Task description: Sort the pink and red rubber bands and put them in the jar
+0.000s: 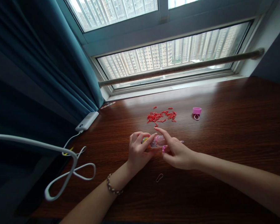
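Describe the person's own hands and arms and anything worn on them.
Both forearms are bare, with no sleeves or gloves in view. A braided-looking bracelet in brown and pale tones circles the left wrist. The left hand and right hand are slender with long fingers; no ring shows on either, and nothing is worn on the right wrist.

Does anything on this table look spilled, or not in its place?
The red pieces look spilled, or tipped out: they lie loose and scattered on the table. One pale loop lies apart, on the near side. Nothing looks damaged.
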`<action>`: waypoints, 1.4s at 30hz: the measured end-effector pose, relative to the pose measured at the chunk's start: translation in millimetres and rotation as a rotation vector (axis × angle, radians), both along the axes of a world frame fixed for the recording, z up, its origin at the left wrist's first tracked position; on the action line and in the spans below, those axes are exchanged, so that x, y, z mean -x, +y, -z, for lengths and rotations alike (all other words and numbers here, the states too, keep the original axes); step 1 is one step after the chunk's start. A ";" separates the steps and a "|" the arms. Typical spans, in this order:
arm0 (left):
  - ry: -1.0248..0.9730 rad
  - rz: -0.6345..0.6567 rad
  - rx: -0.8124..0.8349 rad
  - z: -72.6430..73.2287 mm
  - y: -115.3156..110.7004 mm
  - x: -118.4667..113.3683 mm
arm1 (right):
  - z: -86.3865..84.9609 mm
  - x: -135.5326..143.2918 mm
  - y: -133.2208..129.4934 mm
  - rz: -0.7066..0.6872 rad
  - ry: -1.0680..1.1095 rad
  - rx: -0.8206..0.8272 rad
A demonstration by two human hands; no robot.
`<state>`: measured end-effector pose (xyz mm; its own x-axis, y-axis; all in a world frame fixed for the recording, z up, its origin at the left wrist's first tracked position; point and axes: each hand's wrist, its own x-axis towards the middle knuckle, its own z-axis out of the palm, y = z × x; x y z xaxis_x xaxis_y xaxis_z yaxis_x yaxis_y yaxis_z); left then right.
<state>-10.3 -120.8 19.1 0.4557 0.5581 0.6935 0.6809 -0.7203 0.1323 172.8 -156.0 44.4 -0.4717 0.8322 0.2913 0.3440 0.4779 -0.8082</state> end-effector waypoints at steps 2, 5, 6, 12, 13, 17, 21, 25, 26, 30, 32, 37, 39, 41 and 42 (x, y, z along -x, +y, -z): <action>0.004 0.008 -0.003 0.2 -1.0 -2.2 | -2.6 1.8 2.3 -0.038 -0.019 -0.025; 0.003 -0.003 -0.003 -1.2 -1.7 -3.7 | -4.8 3.7 3.0 -0.025 -0.016 -0.062; 0.001 -0.009 0.000 -1.9 -1.8 -3.6 | -5.2 3.9 2.7 0.006 -0.011 -0.075; -0.025 -0.031 0.010 -4.2 -2.0 -1.2 | -5.9 -0.1 1.5 0.153 0.074 -0.231; -0.033 -0.036 0.011 -4.2 -1.9 -0.9 | -6.1 -1.1 1.3 0.189 0.085 -0.258; -0.049 -0.041 0.013 -4.9 -1.7 -0.4 | -7.0 -2.9 -1.7 0.302 0.125 -0.354; -0.042 -0.029 0.014 -5.6 -2.5 -0.2 | -6.6 -0.9 -3.6 0.192 0.047 -0.290; -0.014 -0.010 -0.012 -3.6 -2.7 -0.4 | -4.0 0.8 0.9 0.064 -0.117 -0.196; -0.008 -0.004 -0.019 -3.1 -2.5 -0.5 | -3.5 0.7 2.2 0.039 -0.134 -0.191; -0.011 -0.017 -0.013 -2.7 -1.1 -0.7 | -3.7 -0.9 3.9 0.065 -0.101 -0.198; -0.028 -0.045 0.001 -3.3 -0.4 -0.4 | -5.1 -2.6 2.5 0.124 -0.042 -0.233; -0.169 -0.099 0.097 -5.4 -2.1 -1.4 | -10.5 -8.9 -0.6 0.216 0.115 -0.351; -0.307 -0.077 0.209 -9.3 -5.2 -5.0 | -12.8 -10.7 0.1 0.270 0.158 -0.390; -0.466 0.014 0.374 -16.8 -9.0 -12.0 | -14.6 -11.2 1.6 0.298 0.151 -0.413; -0.535 0.081 0.462 -21.9 -10.7 -16.7 | -15.1 -11.1 2.4 0.289 0.141 -0.410</action>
<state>6.4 -131.5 41.1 0.1715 0.8280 0.5338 0.3841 -0.5552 0.7377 183.8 -153.6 59.5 -0.1724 0.7269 0.6647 0.4103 0.6665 -0.6224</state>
